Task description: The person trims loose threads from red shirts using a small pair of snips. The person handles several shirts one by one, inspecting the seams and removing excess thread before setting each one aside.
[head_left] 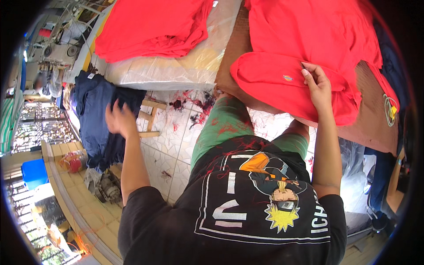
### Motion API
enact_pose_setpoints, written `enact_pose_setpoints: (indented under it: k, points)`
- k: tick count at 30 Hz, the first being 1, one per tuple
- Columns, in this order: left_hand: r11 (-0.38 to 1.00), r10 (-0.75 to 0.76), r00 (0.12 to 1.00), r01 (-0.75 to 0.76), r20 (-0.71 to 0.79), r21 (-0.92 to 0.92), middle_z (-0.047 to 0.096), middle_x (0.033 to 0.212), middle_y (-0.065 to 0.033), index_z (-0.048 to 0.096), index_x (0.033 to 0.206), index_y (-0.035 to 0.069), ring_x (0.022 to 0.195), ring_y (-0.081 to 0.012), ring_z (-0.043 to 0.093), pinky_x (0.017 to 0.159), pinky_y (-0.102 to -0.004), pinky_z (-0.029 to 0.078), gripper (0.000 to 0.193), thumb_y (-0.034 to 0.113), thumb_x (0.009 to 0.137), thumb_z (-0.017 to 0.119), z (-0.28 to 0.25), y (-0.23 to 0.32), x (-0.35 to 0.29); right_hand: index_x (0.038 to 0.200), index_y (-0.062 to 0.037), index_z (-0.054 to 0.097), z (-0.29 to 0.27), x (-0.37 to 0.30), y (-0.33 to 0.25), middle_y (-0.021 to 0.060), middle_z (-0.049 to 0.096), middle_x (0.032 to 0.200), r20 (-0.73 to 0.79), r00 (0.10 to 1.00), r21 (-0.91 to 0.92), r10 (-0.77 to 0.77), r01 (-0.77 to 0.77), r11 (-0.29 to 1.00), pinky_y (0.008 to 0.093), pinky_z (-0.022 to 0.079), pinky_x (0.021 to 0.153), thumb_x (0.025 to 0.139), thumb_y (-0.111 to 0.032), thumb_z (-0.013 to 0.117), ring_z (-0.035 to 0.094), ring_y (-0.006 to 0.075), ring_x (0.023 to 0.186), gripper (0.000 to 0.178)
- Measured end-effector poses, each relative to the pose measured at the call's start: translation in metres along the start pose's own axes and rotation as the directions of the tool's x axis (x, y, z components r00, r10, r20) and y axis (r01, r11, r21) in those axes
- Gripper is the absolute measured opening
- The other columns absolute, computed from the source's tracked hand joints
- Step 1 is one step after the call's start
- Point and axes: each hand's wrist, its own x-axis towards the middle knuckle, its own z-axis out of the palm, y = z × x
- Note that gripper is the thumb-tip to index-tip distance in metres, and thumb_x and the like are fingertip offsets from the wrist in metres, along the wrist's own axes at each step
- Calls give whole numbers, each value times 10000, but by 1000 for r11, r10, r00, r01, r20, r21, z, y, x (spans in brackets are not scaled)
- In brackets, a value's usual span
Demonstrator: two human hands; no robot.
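My left hand [119, 120] is held out with its fingers apart and nothing in it, over or just in front of a pile of navy garments [95, 128]. It is slightly blurred, and I cannot tell whether it touches the cloth. My right hand [318, 85] is over a red garment [274, 90] spread in front of me, with a small patch label [288, 78] beside my fingertips. Thumb and forefinger are pinched together. A tiny dark tip shows between them, too small to name.
Folded red garments [154, 31] lie on a plastic-wrapped surface [176, 73] at the far left. Brown board [375, 128] lies under the red garment. Below are a wooden stool frame [150, 119] and thread scraps [176, 104] on white tiles. Another person's arm [395, 181] shows at right.
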Motion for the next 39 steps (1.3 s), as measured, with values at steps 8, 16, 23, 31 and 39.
enact_pose_setpoints:
  k: [8,16,23,31,39]
  points:
    - [595,519,815,-126,259,-794,617,1110,-154,632,1096,64,1087,-356,547,906,-444,432,377,287,803,711,13,309,41,1087,-29,634,0,5,-1,-46,578,806,-39,999,-40,18,-20,999,184,422,651,915,-135,639,491,35,710,202]
    - [452,616,571,308,543,-837,661,727,-40,690,887,3,689,-128,605,651,-313,476,280,279,844,700,26,267,59,1086,-29,635,1,3,-4,-43,578,806,-27,999,-24,31,-32,999,186,425,656,917,-151,642,491,39,712,209]
    - [893,146,-377,-348,915,-286,667,1129,-159,644,1210,93,1076,-293,616,981,-359,429,509,396,806,712,20,13,-8,1109,-23,632,0,3,-1,-33,604,906,18,1000,28,0,-1,1000,179,418,658,929,-129,622,475,31,723,209]
    - [522,521,84,756,849,-395,604,1235,-100,508,1356,76,1163,-180,527,996,-344,378,624,429,867,665,5,169,-28,1146,-7,614,0,5,-5,-11,612,938,34,999,-34,12,-11,999,184,405,680,945,-160,602,461,51,720,253]
    - [789,118,547,-558,829,256,528,1308,-165,512,1282,13,1127,-264,572,959,-308,431,583,331,832,703,-47,103,-25,1111,-17,631,-2,2,-6,-29,622,895,2,1000,17,-12,12,1000,174,400,634,934,-141,616,464,33,681,217]
